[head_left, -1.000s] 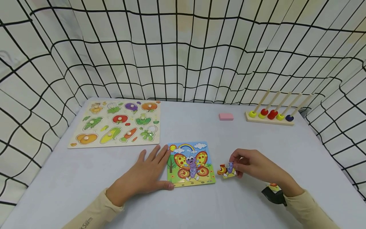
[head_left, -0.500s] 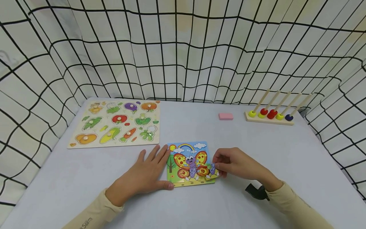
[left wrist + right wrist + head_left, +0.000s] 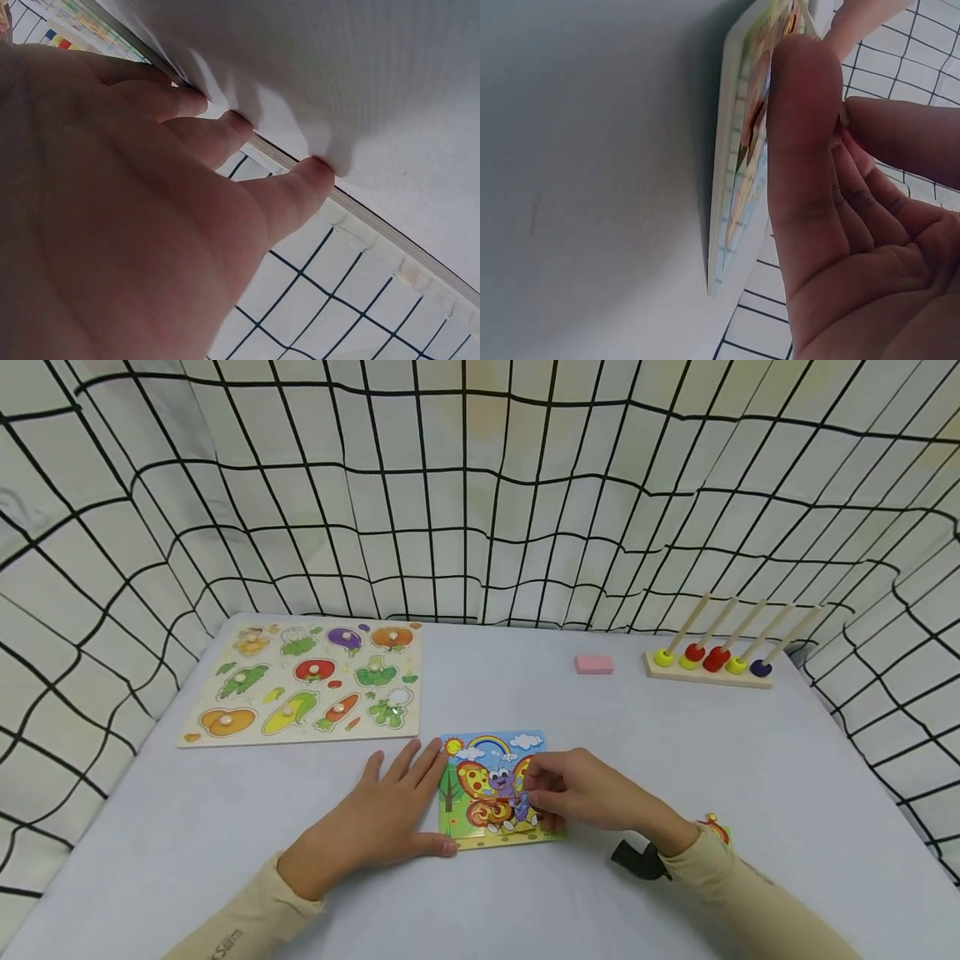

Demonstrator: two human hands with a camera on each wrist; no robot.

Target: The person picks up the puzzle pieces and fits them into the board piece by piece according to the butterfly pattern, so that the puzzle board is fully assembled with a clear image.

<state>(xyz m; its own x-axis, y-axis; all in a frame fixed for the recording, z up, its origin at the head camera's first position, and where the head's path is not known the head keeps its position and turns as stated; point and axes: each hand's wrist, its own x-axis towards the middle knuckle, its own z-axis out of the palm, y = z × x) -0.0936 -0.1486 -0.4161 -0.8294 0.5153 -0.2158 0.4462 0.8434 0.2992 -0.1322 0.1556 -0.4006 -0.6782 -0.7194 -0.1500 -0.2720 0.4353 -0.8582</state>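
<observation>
A square butterfly picture puzzle (image 3: 487, 841) lies on the white-covered table in front of the person. My left hand (image 3: 375, 814) rests with fingers spread, fingertips and thumb at the puzzle's left edge; the left wrist view also shows these extended fingers. Over the puzzle's lower right part, my right hand (image 3: 588, 789) pinches a small puzzle piece (image 3: 521, 810) printed with a purple butterfly body. Its fingers cover the right wing. In the right wrist view, the thumb and fingers come together above the board (image 3: 724, 202), mostly hiding the piece.
A vegetable peg puzzle (image 3: 255, 693) lies at the back left. A pink block (image 3: 594, 665) and a wooden bead counter (image 3: 707, 673) with upright rods stand at the back right. Another colourful piece (image 3: 717, 828) shows beyond the right sleeve. Black netting (image 3: 465, 493) surrounds the table.
My right hand has moved left with the pinched piece, from beside the puzzle to above its lower right part. The left hand stays in place.
</observation>
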